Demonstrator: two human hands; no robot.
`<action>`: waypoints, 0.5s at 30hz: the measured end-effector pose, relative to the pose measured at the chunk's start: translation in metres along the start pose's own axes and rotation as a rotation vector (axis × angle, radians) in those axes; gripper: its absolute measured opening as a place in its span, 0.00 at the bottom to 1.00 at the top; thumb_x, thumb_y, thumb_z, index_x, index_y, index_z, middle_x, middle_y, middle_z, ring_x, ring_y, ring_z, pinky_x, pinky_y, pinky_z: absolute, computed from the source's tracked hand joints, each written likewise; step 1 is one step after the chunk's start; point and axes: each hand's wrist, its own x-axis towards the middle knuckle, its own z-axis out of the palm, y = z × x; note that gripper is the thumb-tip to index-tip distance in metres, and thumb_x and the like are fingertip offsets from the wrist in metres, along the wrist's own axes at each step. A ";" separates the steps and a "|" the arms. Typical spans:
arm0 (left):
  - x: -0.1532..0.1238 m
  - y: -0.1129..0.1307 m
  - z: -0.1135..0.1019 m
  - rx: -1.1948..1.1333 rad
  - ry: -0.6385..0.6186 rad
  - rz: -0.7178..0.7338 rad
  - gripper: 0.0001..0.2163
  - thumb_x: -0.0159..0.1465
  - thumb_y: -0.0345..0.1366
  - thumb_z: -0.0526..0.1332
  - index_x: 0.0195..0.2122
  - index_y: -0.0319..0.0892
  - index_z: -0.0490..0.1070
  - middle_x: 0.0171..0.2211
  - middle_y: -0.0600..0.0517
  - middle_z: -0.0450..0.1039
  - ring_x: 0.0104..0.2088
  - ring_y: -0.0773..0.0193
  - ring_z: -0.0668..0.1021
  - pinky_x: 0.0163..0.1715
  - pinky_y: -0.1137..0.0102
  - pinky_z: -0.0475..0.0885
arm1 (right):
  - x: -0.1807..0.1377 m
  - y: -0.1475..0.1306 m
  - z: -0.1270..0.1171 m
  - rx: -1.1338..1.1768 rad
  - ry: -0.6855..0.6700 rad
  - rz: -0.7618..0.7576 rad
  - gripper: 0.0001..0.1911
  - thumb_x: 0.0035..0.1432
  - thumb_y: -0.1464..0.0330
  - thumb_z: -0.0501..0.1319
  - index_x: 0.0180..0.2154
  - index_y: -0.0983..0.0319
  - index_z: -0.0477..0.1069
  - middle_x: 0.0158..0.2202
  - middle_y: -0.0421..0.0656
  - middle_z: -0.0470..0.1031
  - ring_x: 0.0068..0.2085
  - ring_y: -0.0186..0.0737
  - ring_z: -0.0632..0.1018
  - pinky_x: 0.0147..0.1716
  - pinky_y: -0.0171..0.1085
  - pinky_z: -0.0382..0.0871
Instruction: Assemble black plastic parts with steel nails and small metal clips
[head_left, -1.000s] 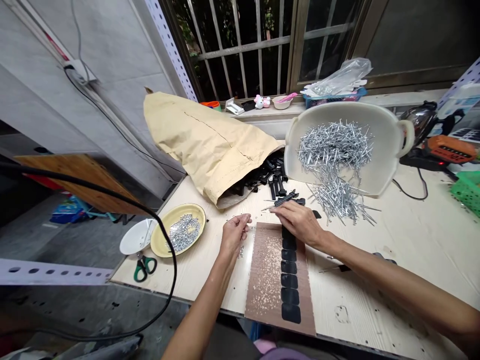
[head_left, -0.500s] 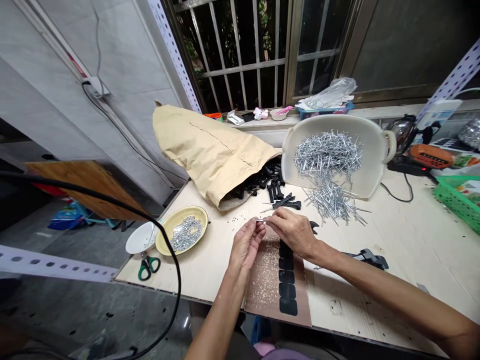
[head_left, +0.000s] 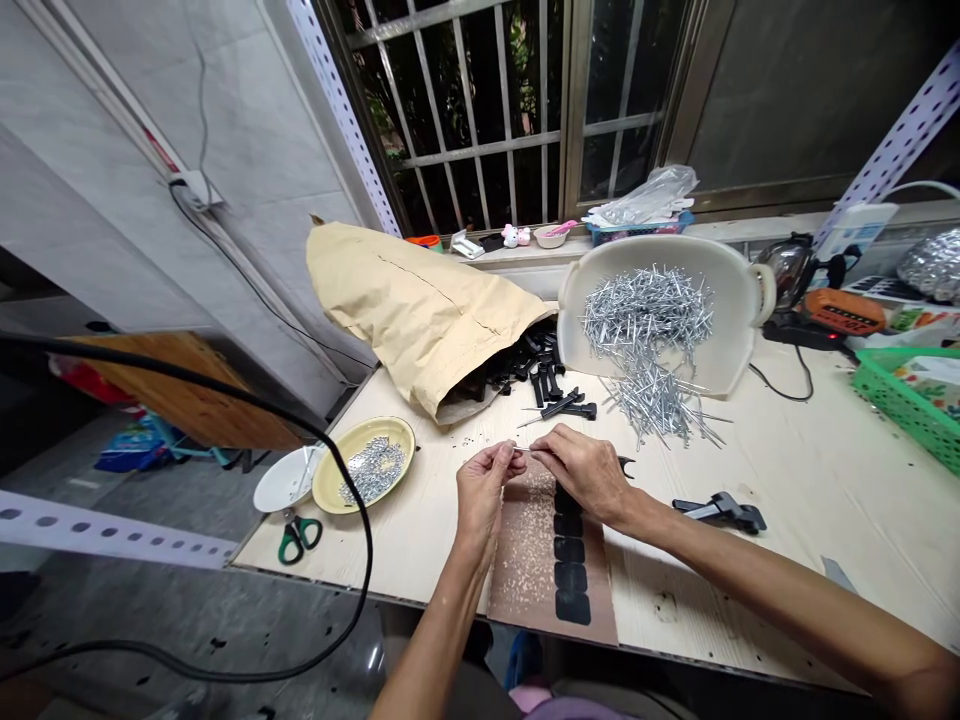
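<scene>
Over the brown board point(head_left: 517, 580), my left hand point(head_left: 482, 490) is closed in a pinch with the fingertips at one end of a thin silver metal pin point(head_left: 523, 449). From the other side my right hand point(head_left: 589, 474) pinches the pin's other end, its fingers curled together. Whether a smaller part sits in the left fingertips is hidden. Pale specks cover the board, and a row of black square pads point(head_left: 571, 578) runs down its right side. Just beyond the hands lie several black plastic parts point(head_left: 574, 405), one with a thin metal pin sticking out.
A paper sack point(head_left: 427, 310) spills black parts at the back. Right of it, a tilted white basin point(head_left: 735, 350) holds many metal pins point(head_left: 649, 310). At left are a yellow bowl point(head_left: 405, 470) of small metal pieces, a white dish point(head_left: 274, 485) and green-handled scissors point(head_left: 300, 540). A black cable point(head_left: 367, 560) hangs at left.
The left hand's fingers have closed in more around the pin, and both hands stay together over the board. The whole view has shifted slightly.
</scene>
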 end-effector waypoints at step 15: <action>-0.008 -0.022 -0.004 0.347 -0.085 -0.105 0.19 0.53 0.45 0.65 0.42 0.39 0.75 0.26 0.52 0.73 0.23 0.70 0.73 0.24 0.76 0.68 | -0.035 0.037 -0.012 -0.010 -0.095 0.015 0.12 0.65 0.63 0.50 0.37 0.60 0.70 0.35 0.41 0.72 0.34 0.34 0.73 0.28 0.31 0.60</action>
